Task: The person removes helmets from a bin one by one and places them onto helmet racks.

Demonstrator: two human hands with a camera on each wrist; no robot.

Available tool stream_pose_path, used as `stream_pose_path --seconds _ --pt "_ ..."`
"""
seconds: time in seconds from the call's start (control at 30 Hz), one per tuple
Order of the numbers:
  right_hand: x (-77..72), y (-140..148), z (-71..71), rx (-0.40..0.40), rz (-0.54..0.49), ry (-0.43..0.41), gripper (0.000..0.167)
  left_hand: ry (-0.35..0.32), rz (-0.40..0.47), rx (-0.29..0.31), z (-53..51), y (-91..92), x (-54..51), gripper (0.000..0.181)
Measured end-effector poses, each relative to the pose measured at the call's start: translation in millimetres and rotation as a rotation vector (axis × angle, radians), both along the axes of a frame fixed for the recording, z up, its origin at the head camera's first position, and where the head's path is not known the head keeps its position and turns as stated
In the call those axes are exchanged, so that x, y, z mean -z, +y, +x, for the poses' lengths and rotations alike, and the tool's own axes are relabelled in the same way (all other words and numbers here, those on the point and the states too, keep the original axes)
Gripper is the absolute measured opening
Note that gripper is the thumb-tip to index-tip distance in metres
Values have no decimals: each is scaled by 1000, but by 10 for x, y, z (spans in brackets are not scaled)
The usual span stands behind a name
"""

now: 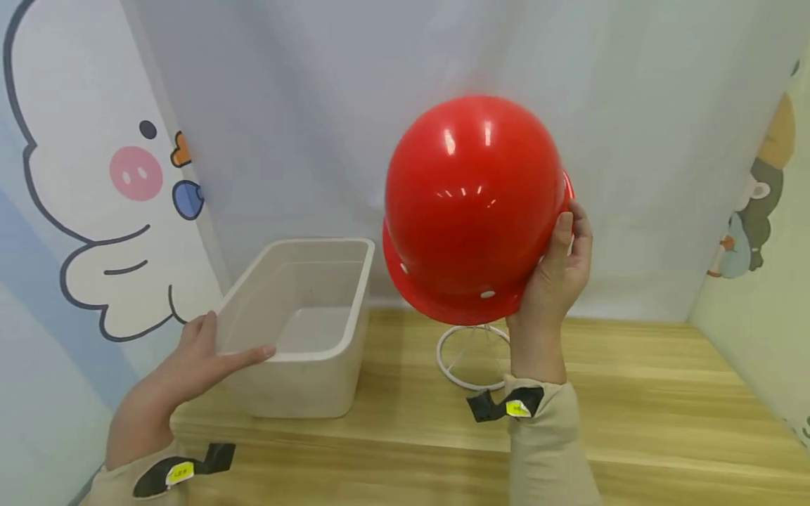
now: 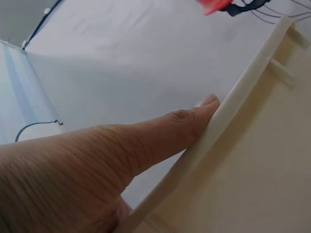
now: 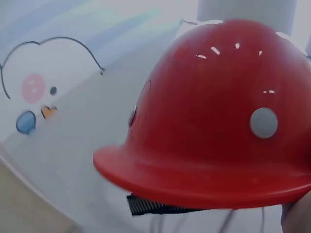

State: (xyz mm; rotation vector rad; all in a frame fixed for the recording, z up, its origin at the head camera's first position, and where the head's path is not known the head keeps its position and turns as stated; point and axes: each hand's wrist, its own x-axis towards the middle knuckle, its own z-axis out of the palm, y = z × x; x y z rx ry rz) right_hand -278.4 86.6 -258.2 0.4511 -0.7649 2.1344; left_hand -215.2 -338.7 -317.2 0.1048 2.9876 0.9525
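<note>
A glossy red hard hat is held up in the middle of the head view, its crown toward me. My right hand grips its brim on the right side, thumb in front and fingers partly hidden behind. Below it, a white wire stand shows its ring base; the hat hides the top, so whether they touch is unclear. At left, my left hand holds the near left corner of a white plastic bin, thumb along the rim. In the right wrist view a black ribbed strap hangs under the hat's brim.
The bin and stand are on a light wooden table. A pale grey curtain hangs behind. Walls with cartoon figures close in the left and right sides.
</note>
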Motion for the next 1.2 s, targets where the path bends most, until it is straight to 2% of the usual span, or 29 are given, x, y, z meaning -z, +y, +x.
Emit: stream_pose_path --seconds 0.1,0.17,0.23,0.3,0.37,0.47,0.53,0.77,0.83,1.0,1.13,1.2 --pt "78 161 -101 37 -15 -185 41 5 -3 0 -6 -6 -8 114" --pt "132 255 -146 20 -32 -334 39 7 -5 2 -9 -14 -10 114" --pt "182 321 -183 -49 -57 -448 37 5 -7 1 -13 -22 -13 114" --pt "228 369 -212 -163 -111 -517 35 4 -8 -1 -13 -23 -14 115" --pt "268 406 -234 -259 -153 -550 35 2 -8 -5 -10 -22 -13 115" --pt "299 455 -237 -359 -196 -557 35 -1 -1 -5 -5 -10 -8 114" --pt "306 478 -233 -396 -175 -543 35 -2 -1 -5 -5 -6 -6 114" --pt "306 501 -202 -573 -121 -382 25 -10 -13 -15 1 2 -22 117" --pt "306 494 -196 -588 -106 -334 25 -15 -9 -14 4 8 -26 116" --pt "292 494 -191 -567 -76 -264 23 -30 -5 -18 10 25 -41 117" --pt "293 514 -179 -587 -123 -273 23 -34 3 -16 8 41 -41 118" --pt "295 527 -172 -568 -150 -295 24 -33 8 -13 3 46 -38 118"
